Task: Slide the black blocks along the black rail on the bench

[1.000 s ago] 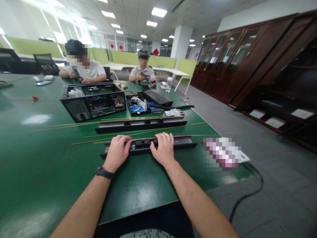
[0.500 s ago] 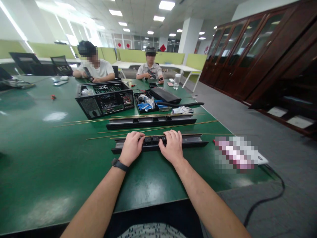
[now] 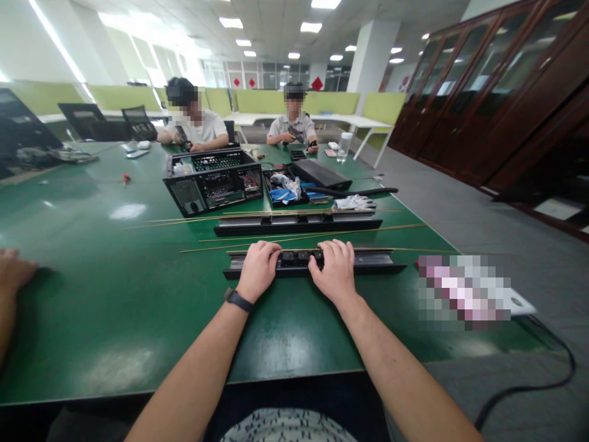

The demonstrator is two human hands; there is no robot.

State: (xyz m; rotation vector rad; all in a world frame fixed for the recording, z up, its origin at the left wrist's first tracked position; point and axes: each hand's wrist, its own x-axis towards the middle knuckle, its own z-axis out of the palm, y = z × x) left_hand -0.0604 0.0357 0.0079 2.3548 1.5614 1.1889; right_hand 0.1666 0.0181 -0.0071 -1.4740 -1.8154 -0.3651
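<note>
Left hand (image 3: pixel 258 270): over near rail (image 3: pixel 294 273), twelve o'clock; fingertips partly hidden, I can't tell its grip.
Right hand (image 3: pixel 335 270): same rail; grip unclear to me.
Another person's hand (image 3: pixel 15 269): ten o'clock, cut off.

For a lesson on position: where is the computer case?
In the head view, the case sits left of centre on the table, beyond the left end of the rear rail, left of the black tray.

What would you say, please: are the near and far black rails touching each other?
Apart. The head view shows a strip of green tabletop between the near rail and the far rail.
</note>
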